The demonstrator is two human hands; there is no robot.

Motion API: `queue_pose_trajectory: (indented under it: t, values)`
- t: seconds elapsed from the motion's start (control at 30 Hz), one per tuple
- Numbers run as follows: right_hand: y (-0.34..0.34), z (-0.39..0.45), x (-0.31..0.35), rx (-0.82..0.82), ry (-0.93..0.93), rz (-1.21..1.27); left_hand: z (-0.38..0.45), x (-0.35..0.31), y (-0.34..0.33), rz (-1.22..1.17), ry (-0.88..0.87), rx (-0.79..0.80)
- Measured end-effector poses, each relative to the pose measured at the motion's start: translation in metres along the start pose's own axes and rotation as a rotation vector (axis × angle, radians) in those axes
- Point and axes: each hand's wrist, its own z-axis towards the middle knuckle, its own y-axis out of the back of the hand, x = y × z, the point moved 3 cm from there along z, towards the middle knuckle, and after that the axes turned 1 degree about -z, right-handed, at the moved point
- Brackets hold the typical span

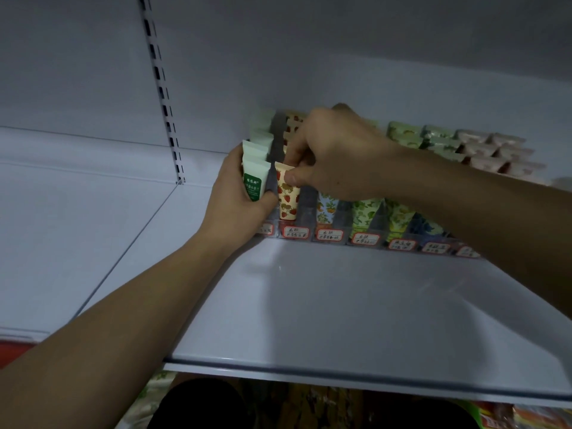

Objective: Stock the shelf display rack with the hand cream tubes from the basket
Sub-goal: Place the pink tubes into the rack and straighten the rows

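Hand cream tubes, small soft plastic ones in printed patterns, are standing cap-down in the lanes of a clear tiered display rack (328, 235) at the back of a white metal shelf (340, 305). The right hand (334, 156) is pinching the top edge of a cream strawberry-print tube (288, 196) in the second lane. The left hand (235, 196) is wrapping closed around a white tube with a green label (253, 181) in the leftmost lane. Handwritten price tags (329, 235) are lining the rack's front.

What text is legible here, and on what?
Green-label tube: white Chinese characters, too blurred to quote.
Price tags along the rack front: handwritten Chinese, too small and blurred to read.
Strawberry tube: only a pattern shows, no text.
Nothing can be quoted reliably.
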Motion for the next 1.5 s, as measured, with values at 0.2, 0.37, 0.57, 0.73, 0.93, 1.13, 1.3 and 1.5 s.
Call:
queue_pose_trajectory:
  t: [0.2,0.37,0.57,0.73,0.93,1.13,1.3,1.5]
  values:
    - [0.015,0.000,-0.017,-0.196,-0.002,0.039,0.000,-0.002,0.001,-0.014,0.021,0.000]
    - [0.004,0.004,-0.014,-0.144,-0.004,0.001,-0.001,-0.002,0.000,0.012,0.011,0.001]
    - [0.012,0.007,-0.021,-0.238,-0.030,0.057,-0.002,-0.005,0.000,0.034,0.027,0.003]
    - [0.007,0.019,-0.031,-0.220,-0.097,0.017,-0.002,-0.003,0.002,0.033,0.029,-0.012]
    - [0.013,0.020,-0.029,-0.189,-0.096,0.010,-0.004,-0.011,0.003,0.044,-0.028,-0.063]
    - [0.015,0.035,-0.037,-0.227,-0.204,0.033,-0.005,-0.016,0.004,0.037,-0.043,-0.107]
    - [0.017,0.040,-0.036,-0.212,-0.162,0.048,-0.005,-0.016,0.004,0.026,-0.040,-0.103]
    - [0.015,0.056,-0.050,-0.227,-0.165,-0.041,-0.005,-0.016,0.004,0.007,-0.043,-0.093]
